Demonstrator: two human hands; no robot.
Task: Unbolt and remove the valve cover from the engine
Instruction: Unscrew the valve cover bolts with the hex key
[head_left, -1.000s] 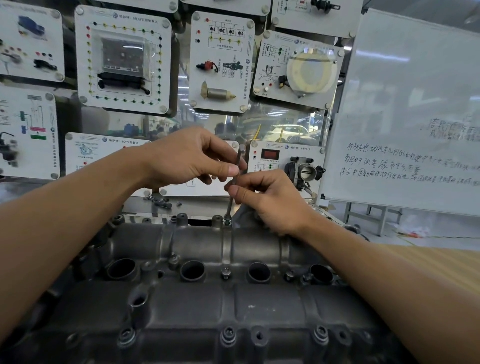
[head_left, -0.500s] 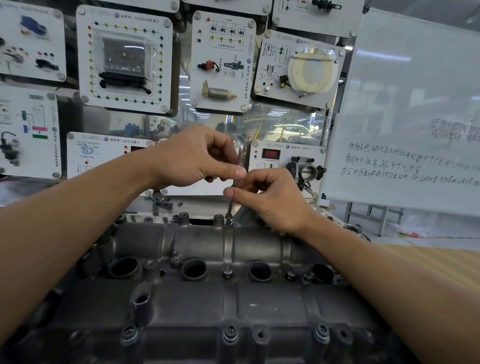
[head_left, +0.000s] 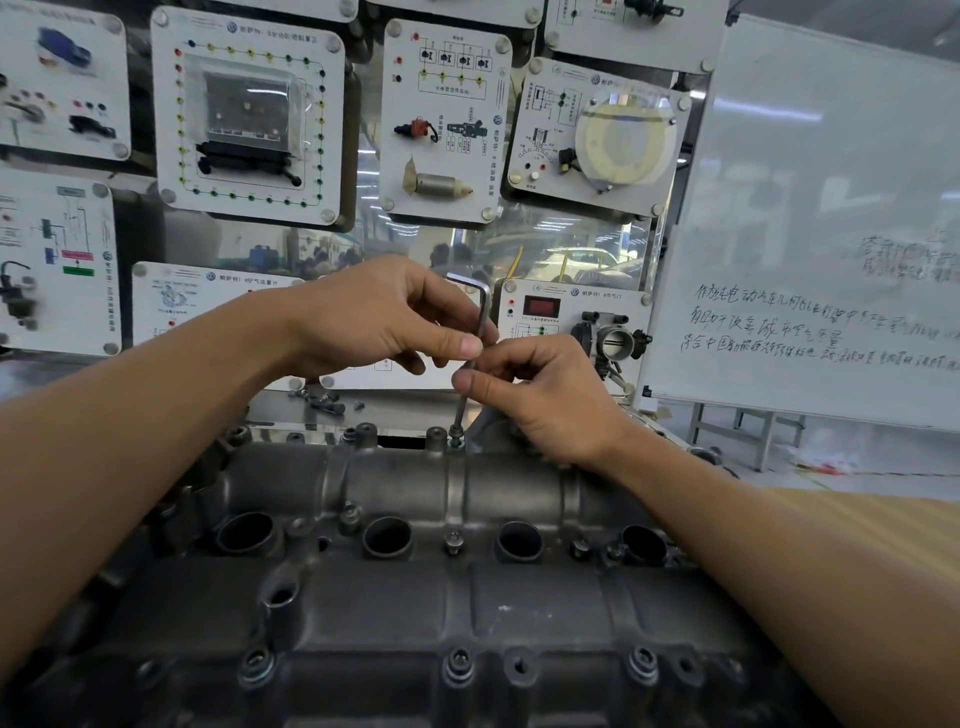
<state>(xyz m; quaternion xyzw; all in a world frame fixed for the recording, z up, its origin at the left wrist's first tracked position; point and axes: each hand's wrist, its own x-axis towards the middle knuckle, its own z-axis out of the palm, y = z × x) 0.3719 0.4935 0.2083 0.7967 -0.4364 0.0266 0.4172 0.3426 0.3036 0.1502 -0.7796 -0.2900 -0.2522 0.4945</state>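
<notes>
Centrally, both bare forearms are extended forward from the lower corners of the view and brought together over the far edge of the valve cover (head_left: 467, 597). The left hand (head_left: 384, 322) is held with its back upward. Its thumb and forefinger are pinched on the upper shaft of a hex key (head_left: 484, 317), just under the bend, and its other fingers are curled loosely beneath. The right hand (head_left: 545, 400) is set lower, just beside the left thumb tip. Its thumb is pointed leftward and is pinched with the curled fingers round the same shaft, below the left hand's grip. The key is held nearly upright, slightly tilted, with its short arm turned to the left at the top. Its lower tip is seated in a bolt (head_left: 456, 439) on the cover's far edge.

The valve cover, a dark grey casting, is spread across the lower half of the view. Four round wells (head_left: 387, 535) are counted in a row along its middle. Three bolts with washers (head_left: 460, 662) are counted along its near edge. One hex key is in use, held by two hands. Small dark loose parts (head_left: 324, 402) are seen on the metal surface (head_left: 395, 410) behind the cover; their number cannot be told. One whiteboard (head_left: 831, 182) with handwriting is seen at the right, and several training panels (head_left: 249, 119) are mounted on the wall behind.
</notes>
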